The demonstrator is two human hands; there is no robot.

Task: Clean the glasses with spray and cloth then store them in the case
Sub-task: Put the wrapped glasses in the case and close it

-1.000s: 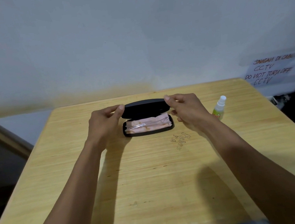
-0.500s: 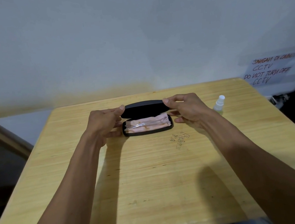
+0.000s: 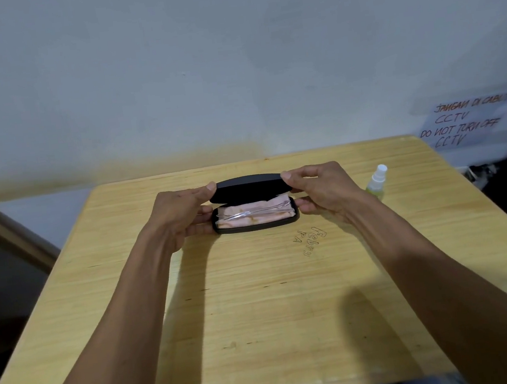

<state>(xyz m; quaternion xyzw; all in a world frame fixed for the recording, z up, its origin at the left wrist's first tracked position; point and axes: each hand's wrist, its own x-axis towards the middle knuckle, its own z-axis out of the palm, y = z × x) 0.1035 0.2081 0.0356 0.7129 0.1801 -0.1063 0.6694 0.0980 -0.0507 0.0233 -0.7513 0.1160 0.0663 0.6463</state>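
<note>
Both hands pinch the case: left hand and right hand hold lid and base at either end. Glasses lie inside on the cloth, mid-table. Storing, I judge; next, press the lid down evenly.

Black case half open on wooden table, left hand and right hand gripping its ends, glasses on pink cloth inside

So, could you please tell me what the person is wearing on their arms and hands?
Nothing shows on either: the left hand and right hand are bare, without gloves, rings or a watch, and both forearms are uncovered down to the frame's lower edge, with no sleeves in view.
</note>
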